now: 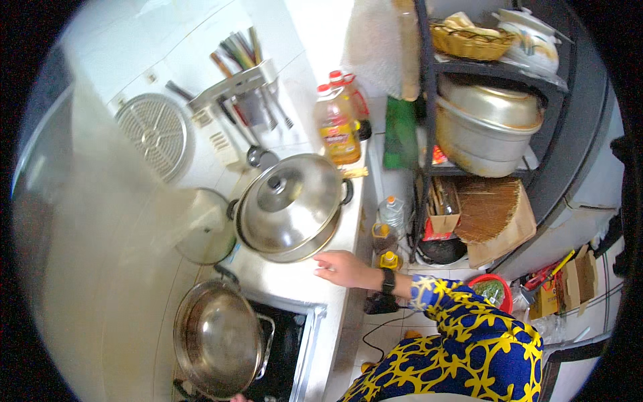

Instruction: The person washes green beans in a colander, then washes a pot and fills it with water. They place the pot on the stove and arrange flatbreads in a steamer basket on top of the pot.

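Observation:
My right hand point(346, 269), with a dark band on the wrist, hovers over the white counter with fingers loosely bent and apart, and nothing is in it. Just beyond its fingertips stands a wide steel pot point(289, 251) with dark side handles. A domed steel lid point(306, 211) with a black knob covers it. Of my left hand point(241, 398) only a bit of the fingers shows at the bottom edge. Those fingers are beside the near rim of a shallow steel pan point(216, 336); their grip is hidden. Next to the pan is a black cooktop point(286, 331) with a metal border.
Against the wall lean a glass lid point(206, 236) and a perforated steamer plate point(155, 135). A utensil rack point(231, 85) hangs above. Oil bottles point(339, 130) stand at the counter's far end. Right of the counter, a dark shelf point(429, 125) holds a large aluminium steamer point(487, 125).

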Available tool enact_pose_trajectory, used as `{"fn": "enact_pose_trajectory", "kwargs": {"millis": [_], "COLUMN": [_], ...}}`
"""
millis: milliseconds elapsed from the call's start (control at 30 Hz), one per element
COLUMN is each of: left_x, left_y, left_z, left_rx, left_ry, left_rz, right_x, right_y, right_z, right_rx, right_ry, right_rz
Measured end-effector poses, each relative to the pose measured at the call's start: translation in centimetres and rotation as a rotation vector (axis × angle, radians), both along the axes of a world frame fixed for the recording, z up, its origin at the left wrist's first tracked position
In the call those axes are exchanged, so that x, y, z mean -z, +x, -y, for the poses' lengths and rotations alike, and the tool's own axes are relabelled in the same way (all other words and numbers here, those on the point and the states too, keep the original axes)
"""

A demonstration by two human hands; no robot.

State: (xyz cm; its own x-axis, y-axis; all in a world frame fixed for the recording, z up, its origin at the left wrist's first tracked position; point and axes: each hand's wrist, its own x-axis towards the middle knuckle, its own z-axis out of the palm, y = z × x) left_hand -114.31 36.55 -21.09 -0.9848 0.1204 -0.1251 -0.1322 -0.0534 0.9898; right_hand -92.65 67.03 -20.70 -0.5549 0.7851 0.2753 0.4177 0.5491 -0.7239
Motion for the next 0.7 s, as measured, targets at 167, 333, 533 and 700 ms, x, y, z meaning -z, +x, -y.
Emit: {"fn": "enact_pose_trajectory", "kwargs": {"millis": [167,333,533,700], "left_x": [5.8,9.4,7.6,5.7], "left_y": [4.8,8.7,13.1,14.6], "left_z": [-5.6,-12.4,-17.0,-18.3], "left_rx": [0.638,1.037,1.297,1.333], "left_ry": [0.035,0.001,0.070,0.011], "left_rz": [0.175,0.248,0.340,0.288], "right_x": [-0.4,-3.5,-16.1,-29.7], "right_y": [13.7,22.7,28.9,31.8], "right_z": [-1.1,-1.4,-4.5,-7.8], "right_rx": [0.338,0.690,0.778,0.770], "right_ry": [-0.038,-0.025,0.225,0.208], "right_rz": [0.159,0.102,-0.216,-0.569]}}
